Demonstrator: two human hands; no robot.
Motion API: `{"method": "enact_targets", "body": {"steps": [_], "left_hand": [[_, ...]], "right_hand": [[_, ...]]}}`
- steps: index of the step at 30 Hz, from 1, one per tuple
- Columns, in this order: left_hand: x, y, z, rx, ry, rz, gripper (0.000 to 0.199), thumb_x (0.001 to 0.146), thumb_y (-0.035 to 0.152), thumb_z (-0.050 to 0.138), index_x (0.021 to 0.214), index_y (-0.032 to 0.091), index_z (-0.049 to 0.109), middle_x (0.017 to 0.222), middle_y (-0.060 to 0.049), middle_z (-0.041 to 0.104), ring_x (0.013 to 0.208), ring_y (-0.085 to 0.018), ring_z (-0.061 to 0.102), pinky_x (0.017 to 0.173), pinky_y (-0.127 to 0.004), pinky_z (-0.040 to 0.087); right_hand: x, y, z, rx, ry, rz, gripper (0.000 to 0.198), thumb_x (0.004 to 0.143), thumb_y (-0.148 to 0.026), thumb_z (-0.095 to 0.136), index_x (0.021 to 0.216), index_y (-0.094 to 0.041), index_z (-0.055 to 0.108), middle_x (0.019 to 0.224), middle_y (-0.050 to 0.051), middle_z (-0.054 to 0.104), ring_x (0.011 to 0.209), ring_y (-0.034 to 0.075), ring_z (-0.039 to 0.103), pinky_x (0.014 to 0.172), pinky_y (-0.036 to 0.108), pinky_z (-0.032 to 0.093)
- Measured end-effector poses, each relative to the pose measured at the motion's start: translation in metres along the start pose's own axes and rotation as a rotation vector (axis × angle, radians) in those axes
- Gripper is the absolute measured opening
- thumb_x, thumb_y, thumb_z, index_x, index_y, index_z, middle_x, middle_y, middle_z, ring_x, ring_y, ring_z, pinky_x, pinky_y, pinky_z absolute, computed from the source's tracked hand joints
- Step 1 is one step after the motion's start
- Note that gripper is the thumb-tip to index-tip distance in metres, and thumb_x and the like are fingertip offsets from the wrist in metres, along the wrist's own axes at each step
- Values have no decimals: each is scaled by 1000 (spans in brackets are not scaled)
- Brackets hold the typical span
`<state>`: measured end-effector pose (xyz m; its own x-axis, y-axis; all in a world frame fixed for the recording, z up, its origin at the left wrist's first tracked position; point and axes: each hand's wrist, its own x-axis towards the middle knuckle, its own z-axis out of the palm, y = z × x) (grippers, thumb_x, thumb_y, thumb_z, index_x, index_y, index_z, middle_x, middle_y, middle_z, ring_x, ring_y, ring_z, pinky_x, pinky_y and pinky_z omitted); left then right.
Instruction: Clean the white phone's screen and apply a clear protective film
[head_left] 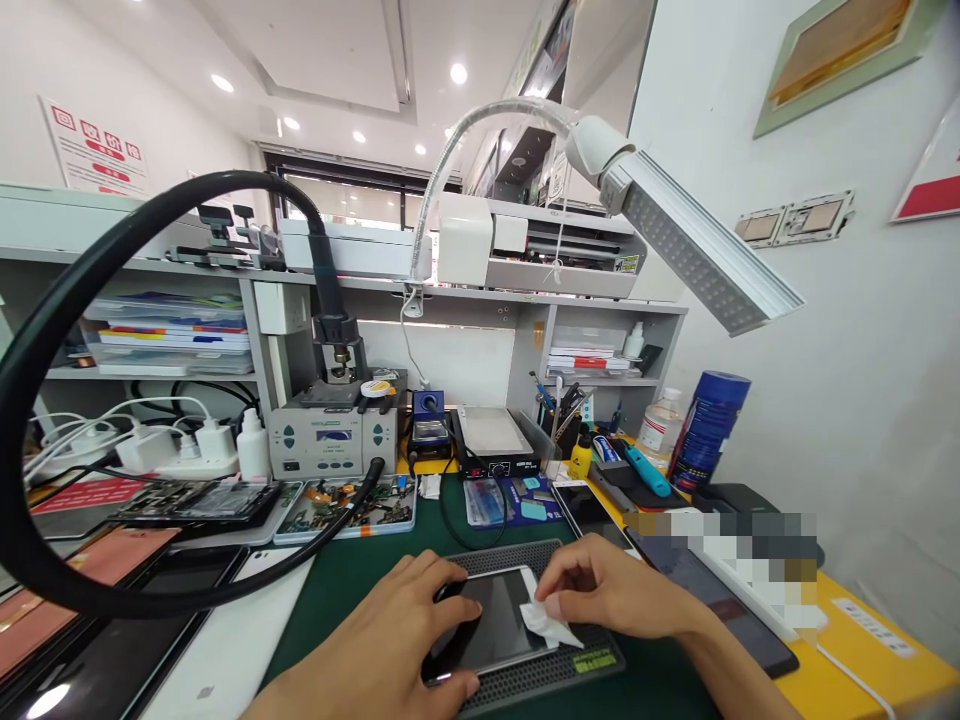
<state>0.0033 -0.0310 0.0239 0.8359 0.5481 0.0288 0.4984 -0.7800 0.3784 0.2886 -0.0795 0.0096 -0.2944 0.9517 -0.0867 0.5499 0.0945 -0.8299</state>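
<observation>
A white-framed smartphone [501, 610] with a dark screen lies on a perforated grey mat [517, 692] in front of me. My left hand [401, 625] spans its left end, thumb at the near edge and a fingertip on the glass, fingers apart. Pinched in my right hand [611, 590] is a crumpled white tissue [550, 625], which touches the right end of the phone. My right fingers are curled together, and part of the tissue is hidden under them.
Behind the mat stand a hot-air station [334, 440], whose black hose [112, 250] loops across the left, and a heating plate [495, 432]. A tray of circuit boards [397, 500] is left of centre. Tablets flank the green work mat [322, 590]; an LED lamp [705, 240] hangs above right.
</observation>
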Motion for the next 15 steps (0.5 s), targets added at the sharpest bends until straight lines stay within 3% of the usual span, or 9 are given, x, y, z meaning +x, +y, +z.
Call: {"method": "enact_targets", "body": {"steps": [4, 9, 15], "left_hand": [[1, -1, 2, -5, -4, -4, 49, 79, 37, 68, 128, 31, 65, 137, -9, 56, 124, -34, 52, 110, -56, 38], [0, -4, 6, -1, 0, -8, 50, 80, 39, 67, 129, 32, 64, 139, -8, 55, 125, -35, 50, 110, -57, 38], [0, -5, 6, -1, 10, 5, 50, 80, 39, 67, 129, 32, 64, 139, -8, 55, 125, -35, 50, 109, -56, 39]], "right_hand": [[0, 1, 0, -10, 57, 13, 31, 85, -43, 73, 91, -13, 73, 70, 0, 60, 64, 12, 49, 56, 21, 36], [0, 1, 3, -51, -25, 39, 40, 67, -41, 88, 96, -16, 76, 72, -1, 65, 62, 13, 55, 53, 20, 38], [0, -4, 3, -110, -31, 1, 25, 73, -40, 83, 86, -19, 83, 79, 1, 66, 68, 13, 57, 56, 21, 39]]}}
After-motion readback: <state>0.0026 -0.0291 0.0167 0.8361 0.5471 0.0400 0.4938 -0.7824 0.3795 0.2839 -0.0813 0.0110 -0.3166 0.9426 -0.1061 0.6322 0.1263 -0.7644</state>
